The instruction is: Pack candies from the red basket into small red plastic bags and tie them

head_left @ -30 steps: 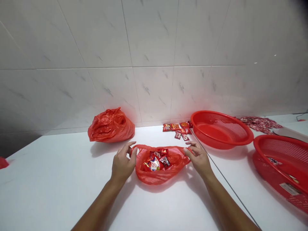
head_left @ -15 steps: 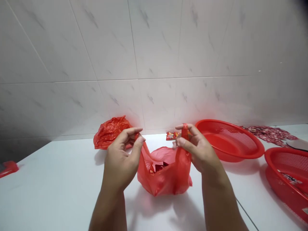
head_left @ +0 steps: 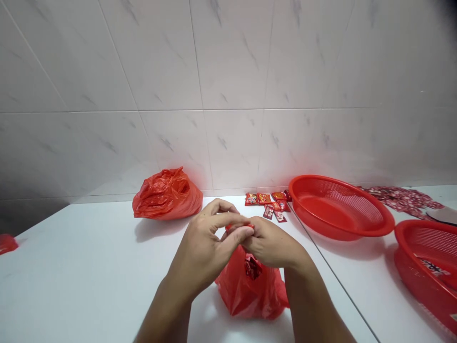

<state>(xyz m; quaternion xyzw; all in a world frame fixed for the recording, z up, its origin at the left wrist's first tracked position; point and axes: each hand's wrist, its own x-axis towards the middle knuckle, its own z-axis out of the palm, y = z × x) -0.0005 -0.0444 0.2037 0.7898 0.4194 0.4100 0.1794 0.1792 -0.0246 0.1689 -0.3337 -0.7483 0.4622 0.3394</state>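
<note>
A thin red plastic bag (head_left: 246, 295) rests on the white table in front of me, its top drawn up between my hands. A dark red shiny packet (head_left: 253, 267) shows at its opening. My left hand (head_left: 214, 243) pinches the red handle plastic between thumb and fingers. My right hand (head_left: 271, 243) meets it from the other side, closed on the bag's gathered handles, its fingertips partly hidden behind the left hand. Just behind my hands lie several small red snack packets (head_left: 264, 199).
Another full red plastic bag (head_left: 167, 195) sits by the tiled wall. To the right are a red plastic basket (head_left: 328, 209) and a second red basket (head_left: 428, 267) with packets in it. A reddish patterned cloth or pile (head_left: 400, 197) lies behind them. A seam runs along the table.
My hands have come together from either side of the bag, joining its two handles. The bag's mouth has narrowed. Snack packets behind my right hand are now uncovered.
</note>
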